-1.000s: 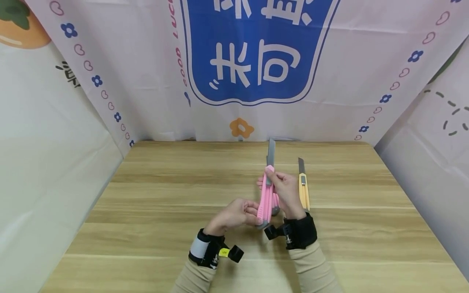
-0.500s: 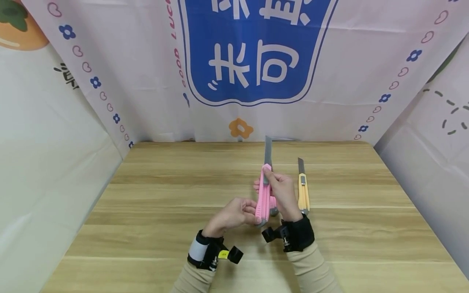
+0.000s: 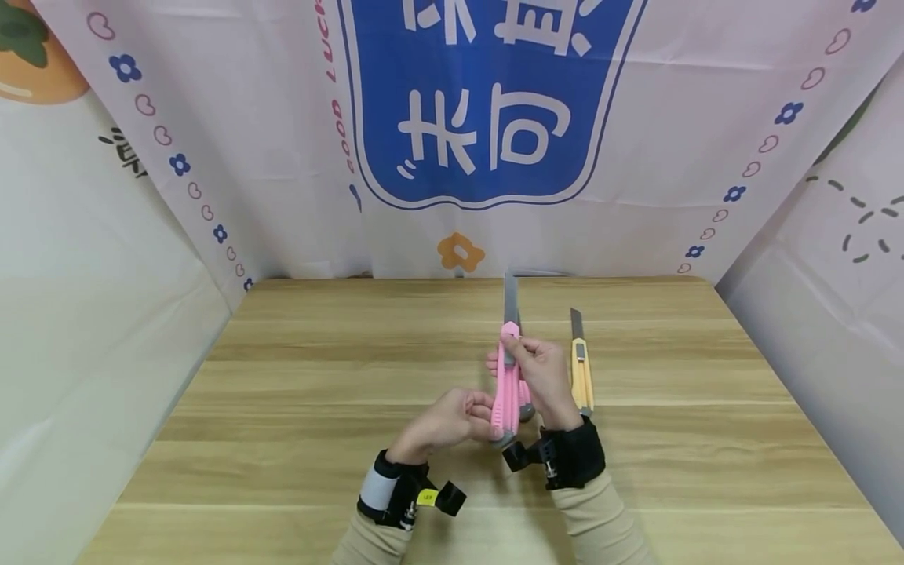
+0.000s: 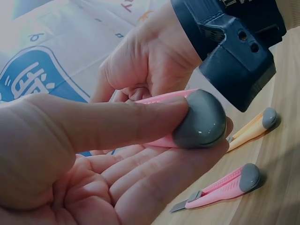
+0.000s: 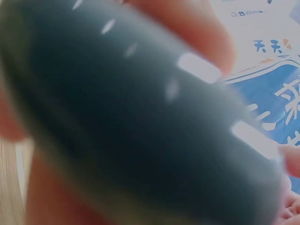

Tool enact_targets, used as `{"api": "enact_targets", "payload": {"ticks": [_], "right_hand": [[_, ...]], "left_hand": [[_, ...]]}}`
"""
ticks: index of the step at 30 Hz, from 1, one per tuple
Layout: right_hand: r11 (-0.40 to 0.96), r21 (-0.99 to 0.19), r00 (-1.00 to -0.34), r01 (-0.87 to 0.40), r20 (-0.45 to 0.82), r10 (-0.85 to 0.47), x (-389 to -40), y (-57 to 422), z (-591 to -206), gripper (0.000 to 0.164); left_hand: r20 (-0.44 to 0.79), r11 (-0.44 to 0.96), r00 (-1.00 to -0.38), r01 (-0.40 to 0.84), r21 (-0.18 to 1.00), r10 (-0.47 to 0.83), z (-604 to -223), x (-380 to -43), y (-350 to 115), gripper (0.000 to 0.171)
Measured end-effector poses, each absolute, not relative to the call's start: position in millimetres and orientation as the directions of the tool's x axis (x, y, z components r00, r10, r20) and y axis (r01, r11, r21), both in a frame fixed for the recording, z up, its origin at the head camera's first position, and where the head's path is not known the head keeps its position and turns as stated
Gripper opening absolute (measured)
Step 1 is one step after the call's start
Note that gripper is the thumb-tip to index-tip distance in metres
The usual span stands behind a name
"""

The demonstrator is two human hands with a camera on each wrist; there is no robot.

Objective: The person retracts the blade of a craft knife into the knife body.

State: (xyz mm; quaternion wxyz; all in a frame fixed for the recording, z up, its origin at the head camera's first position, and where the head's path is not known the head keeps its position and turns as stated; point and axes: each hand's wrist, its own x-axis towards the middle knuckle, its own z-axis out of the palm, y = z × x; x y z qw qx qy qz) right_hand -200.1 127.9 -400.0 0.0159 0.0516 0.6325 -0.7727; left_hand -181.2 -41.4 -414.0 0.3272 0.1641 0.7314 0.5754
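A pink utility knife (image 3: 508,396) with a grey end cap is held up between both hands, its wide blade (image 3: 511,300) out and pointing to the back wall. My left hand (image 3: 448,420) pinches the capped end between thumb and fingers; the left wrist view shows the thumb pressed by the grey cap (image 4: 201,119). My right hand (image 3: 547,380) grips the upper handle, thumb at the slider. Beneath, a second pink utility knife (image 4: 222,187) lies on the table, mostly hidden in the head view. The grey cap (image 5: 140,112) fills the right wrist view, blurred.
To the right lies a yellow utility knife (image 3: 582,377) on the wooden table (image 3: 318,337), its blade also out and pointing back. A printed white cloth (image 3: 282,157) hangs behind the table's far edge and along both sides.
The held knife has swung a little left and stands straighter, blade tip shifted left. Both hands keep their hold. The head view has tilted slightly; the other knives have stayed put.
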Motion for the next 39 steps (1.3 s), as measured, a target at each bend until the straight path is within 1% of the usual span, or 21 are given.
{"api": "enact_targets", "payload": {"ticks": [6,11,14,20,22,31,39], "right_hand": [[-0.214,-0.973,-0.995,0.088,-0.098,0.034,-199.9,127.7,-398.8,0.042],[-0.212,-0.966,-0.987,0.147,-0.156,0.025,-200.1,124.8,-398.6,0.047],[-0.196,-0.966,-0.984,0.166,-0.174,0.024,-198.6,123.2,-398.6,0.047],[-0.203,-0.973,-0.992,0.109,-0.119,0.034,-197.2,122.3,-397.5,0.046],[-0.211,-0.972,-0.994,0.098,-0.108,0.036,-197.4,122.6,-397.0,0.045],[-0.21,-0.974,-0.995,0.083,-0.093,0.038,-198.2,121.5,-398.9,0.04],[-0.187,-0.979,-0.996,0.084,-0.089,0.018,-197.4,122.0,-398.5,0.043]], "left_hand": [[-0.286,0.282,-0.735,-0.134,0.95,0.614,-411.5,-181.6,-42.6,0.035],[-0.288,0.277,-0.741,-0.143,0.95,0.607,-410.6,-181.2,-45.3,0.032],[-0.292,0.284,-0.74,-0.142,0.948,0.606,-410.7,-181.3,-47.3,0.033],[-0.275,0.284,-0.729,-0.115,0.952,0.626,-409.9,-182.2,-46.6,0.032],[-0.275,0.272,-0.723,-0.125,0.954,0.633,-409.9,-182.0,-45.2,0.033],[-0.271,0.277,-0.713,-0.112,0.954,0.647,-411.0,-182.7,-46.9,0.034],[-0.278,0.275,-0.708,-0.123,0.953,0.649,-411.9,-184.4,-49.3,0.032]]}}
